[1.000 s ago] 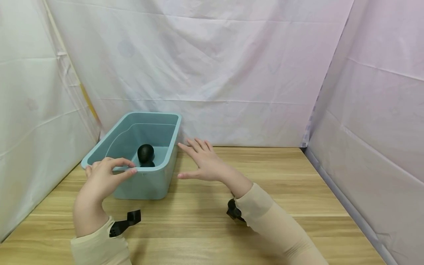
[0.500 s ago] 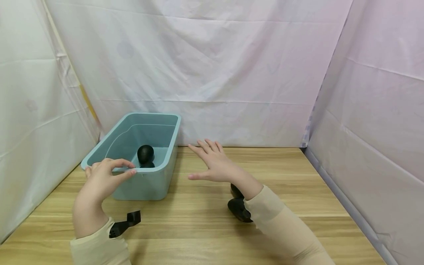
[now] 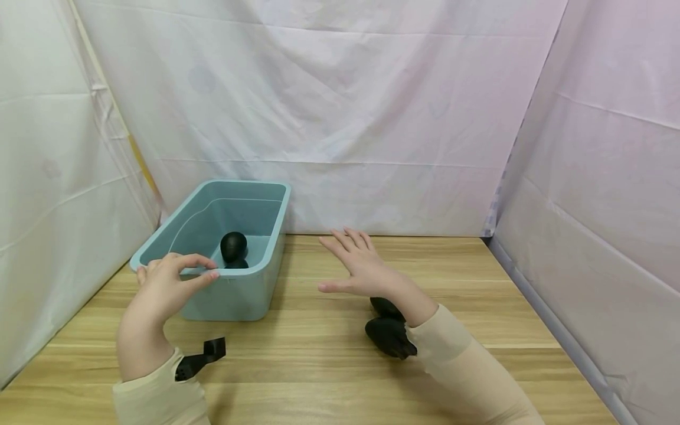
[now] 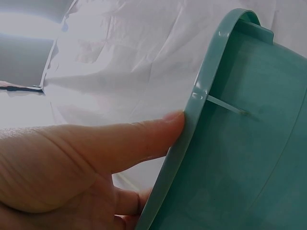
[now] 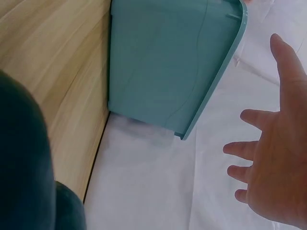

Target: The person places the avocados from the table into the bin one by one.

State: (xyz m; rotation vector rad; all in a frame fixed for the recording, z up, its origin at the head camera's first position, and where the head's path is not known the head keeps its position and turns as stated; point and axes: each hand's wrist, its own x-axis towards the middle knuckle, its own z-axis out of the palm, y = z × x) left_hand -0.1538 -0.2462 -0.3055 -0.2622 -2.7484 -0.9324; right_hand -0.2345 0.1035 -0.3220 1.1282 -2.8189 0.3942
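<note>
A blue-green plastic bin (image 3: 228, 295) stands at the back left of the wooden table. Its near rim is gripped by my left hand (image 3: 164, 286), thumb (image 4: 153, 134) against the edge in the left wrist view. Inside the bin lie dark rounded things (image 3: 234, 247) that look like avocados, partly hidden by the near wall. My right hand (image 3: 361, 268) hovers with spread fingers to the right of the bin, holding nothing. Below its wrist, two more dark avocado-like things (image 3: 386, 336) lie on the table, partly covered by the sleeve; they loom close in the right wrist view (image 5: 24, 158).
White cloth (image 3: 361, 118) hangs behind the table and along both sides. A black camera mount (image 3: 204, 358) sticks out from the left wrist. Bare wood (image 3: 297, 366) shows in front of the bin.
My right hand has drawn away from the bin to the right, fingers still spread. More of the dark things beneath its wrist show now. The left hand and bin stay put.
</note>
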